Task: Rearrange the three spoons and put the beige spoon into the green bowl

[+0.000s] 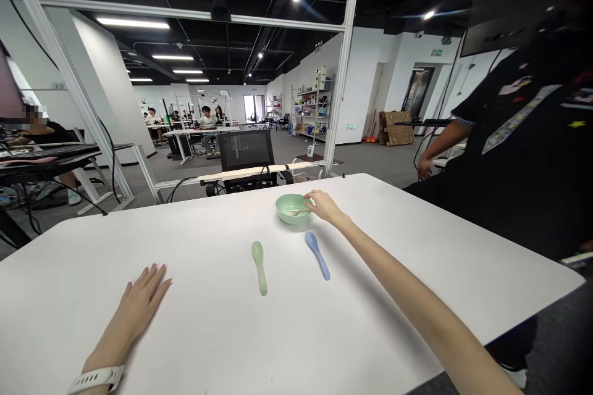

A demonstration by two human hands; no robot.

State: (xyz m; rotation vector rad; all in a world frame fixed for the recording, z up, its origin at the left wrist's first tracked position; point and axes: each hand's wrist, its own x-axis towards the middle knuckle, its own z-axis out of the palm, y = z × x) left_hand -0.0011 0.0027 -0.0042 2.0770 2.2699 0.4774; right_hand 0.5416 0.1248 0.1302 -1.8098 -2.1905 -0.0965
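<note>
As I see it, green bowl (pixel 282 214): twelve o'clock, one pale spoon (pixel 294 213) inside.
Right hand (pixel 325 206): at rim, fingers narrow; grip I can't tell.
Left hand (pixel 140 302): flat, fingers spread.
Bench (pixel 194 345): green spoon (pixel 259 266), blue spoon (pixel 318 256) outside, six o'clock.

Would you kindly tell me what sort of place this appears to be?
It looks like an open-plan workshop or lab office: a metal frame stands beyond the white table, people sit at desks farther back, and stocked shelves stand near a wall.
</note>
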